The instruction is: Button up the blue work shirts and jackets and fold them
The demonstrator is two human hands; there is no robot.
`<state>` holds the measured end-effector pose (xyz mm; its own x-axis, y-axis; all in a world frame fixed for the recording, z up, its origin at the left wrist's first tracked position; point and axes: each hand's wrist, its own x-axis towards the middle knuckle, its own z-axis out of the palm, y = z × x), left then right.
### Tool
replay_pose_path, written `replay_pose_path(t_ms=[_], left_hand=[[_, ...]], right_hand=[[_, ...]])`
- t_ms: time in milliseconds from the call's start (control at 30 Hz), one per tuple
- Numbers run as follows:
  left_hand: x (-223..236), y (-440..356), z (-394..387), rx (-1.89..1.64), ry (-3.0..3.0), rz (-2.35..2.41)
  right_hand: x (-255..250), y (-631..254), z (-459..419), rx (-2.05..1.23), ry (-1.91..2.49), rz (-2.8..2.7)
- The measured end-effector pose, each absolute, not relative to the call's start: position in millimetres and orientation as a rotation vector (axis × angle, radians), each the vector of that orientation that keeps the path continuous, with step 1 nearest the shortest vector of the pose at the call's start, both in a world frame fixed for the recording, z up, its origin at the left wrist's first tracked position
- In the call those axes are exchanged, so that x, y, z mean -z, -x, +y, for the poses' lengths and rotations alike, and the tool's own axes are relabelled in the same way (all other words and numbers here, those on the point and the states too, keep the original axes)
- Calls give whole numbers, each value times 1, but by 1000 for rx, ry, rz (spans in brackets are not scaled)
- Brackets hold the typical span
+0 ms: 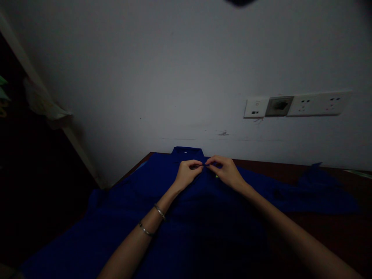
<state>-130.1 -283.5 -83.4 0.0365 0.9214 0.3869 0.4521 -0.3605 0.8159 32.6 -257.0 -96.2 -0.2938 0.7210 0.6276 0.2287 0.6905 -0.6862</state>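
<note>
A blue long-sleeved shirt (162, 186) lies spread out, its collar (188, 151) toward the wall and one sleeve stretched to the right. Just below the collar, my left hand (187, 172) pinches the shirt's front between thumb and fingertips. My right hand (225, 168) pinches the fabric close beside it, and the fingertips of both hands almost meet. Whether a button sits between them is too dark and small to tell. A small yellow-green mark shows on the shirt by my right hand. Two bracelets (159, 212) circle my left forearm.
The dark reddish table (261, 166) meets a pale wall (174, 77) at its far edge. Sockets and a switch panel (314, 104) are set in the wall at right. A pale plastic bag (43, 102) hangs at left, beside a dark area.
</note>
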Motion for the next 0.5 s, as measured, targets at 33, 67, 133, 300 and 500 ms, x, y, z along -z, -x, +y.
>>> replay_pose_path(t_ms=[33, 67, 133, 300, 500], left_hand=[[83, 130, -284, -1290, -1899, 1407], [83, 129, -285, -1288, -1969, 1432], [81, 129, -288, -1266, -2128, 1476], [77, 128, -292, -1156, -2423, 1500], [77, 129, -293, -1142, -2492, 1492]], right_hand=[[95, -32, -259, -595, 759, -1850], [93, -31, -261, -611, 772, -1848], [91, -30, -264, -643, 805, -1840], [92, -28, -265, -574, 882, -1906], [92, -30, -263, -623, 857, -1883]])
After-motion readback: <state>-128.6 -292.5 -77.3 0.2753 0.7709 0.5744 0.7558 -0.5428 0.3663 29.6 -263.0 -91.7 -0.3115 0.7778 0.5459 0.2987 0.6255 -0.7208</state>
